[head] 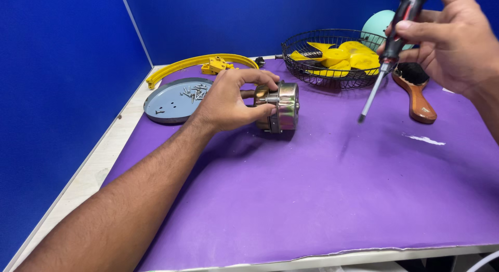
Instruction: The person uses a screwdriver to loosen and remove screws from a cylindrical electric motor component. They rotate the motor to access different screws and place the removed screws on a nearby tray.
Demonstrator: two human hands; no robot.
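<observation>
- The left hand (228, 101) is gripping a small metal motor (278, 107), fingers curled over its top and thumb pressing its near side; the hand is closed around it.
- The motor is lying on its side on the purple mat (322, 189), left of centre and towards the far half of the surface (91, 173), with its round shiny housing facing right.
- The right hand (457, 41) is holding a screwdriver (387, 56) by its black and red handle, fingers wrapped closed around the grip, up in the air at the far right.
- The screwdriver shaft is pointing down and to the left; its tip is hanging above the mat, to the right of the motor and apart from it.
- A grey round plate (169, 103) is sitting just left of the left hand, carrying a scatter of small screws (195, 91).
- A curved yellow plastic guard (195, 64) is lying beyond the plate, near the blue back wall.
- A black wire basket (327, 67) is standing at the far side, containing yellow fan blades (338, 56).
- A wooden-handled brush (416, 93) is lying to the right of the basket, under the right hand.
- A pale green rounded object (375, 25) is sitting behind the basket, partly hidden.
</observation>
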